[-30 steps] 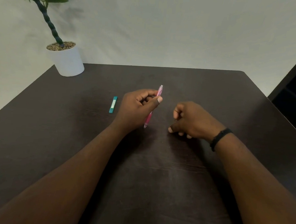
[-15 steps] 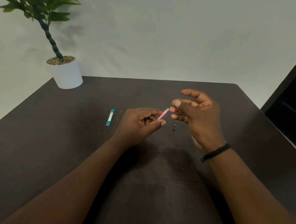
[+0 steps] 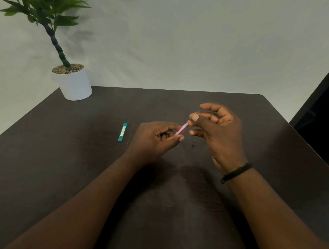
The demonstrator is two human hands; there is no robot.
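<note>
— Over the middle of the bench point(image 3: 82, 158), I hold the pink pencil point(image 3: 182, 129) in my left hand point(image 3: 155, 141). My fingers are curled round its barrel and my thumb lies along it. One end pokes out up and to the right, clear of the surface.
— And your right hand?
— My right hand point(image 3: 220, 131) meets that end. Thumb and forefinger pinch a thin stick point(image 3: 198, 112), hair-fine, running up from the pencil's metal tip. My other fingers are loosely spread.
— Does the stick go into the pencil?
— It reaches the tip. Whether it sits inside I cannot tell, because it is too fine and a little blurred.
— What lies around?
— A small dark piece point(image 3: 193, 144) lies on the bench just below my right fingers. Left of my left hand lies a teal case point(image 3: 123, 132), and between the two is a fine line point(image 3: 130, 136), too faint to name. A black band point(image 3: 235, 172) circles my right wrist. At the far left corner stands a white pot point(image 3: 74, 85) with a green plant point(image 3: 42, 7).
</note>
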